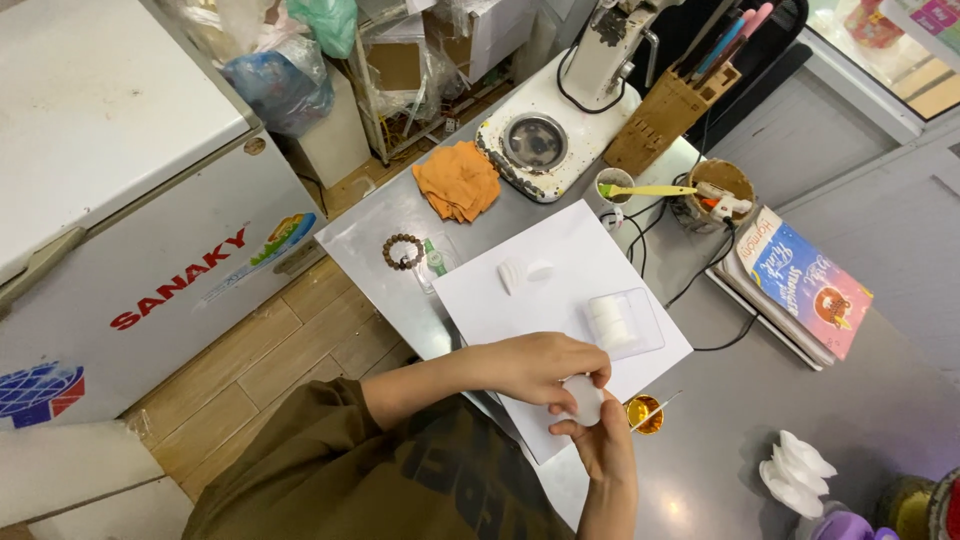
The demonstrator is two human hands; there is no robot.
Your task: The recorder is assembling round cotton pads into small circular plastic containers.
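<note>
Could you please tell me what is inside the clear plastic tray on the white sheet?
The clear plastic tray holds a row of white round pads. How many there are, and whether anything lies beneath them, cannot be seen.

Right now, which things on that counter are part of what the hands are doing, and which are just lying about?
In use: white pad held by left hand and right hand; white sheet; clear tray of pads; small gold pot.

Lying about: orange cloth; bead bracelet; knife block; booklet.

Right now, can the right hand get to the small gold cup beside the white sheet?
Probably yes. The right hand is right beside the gold cup, with nothing between them, but both it and the left hand hold a white piece.
</note>
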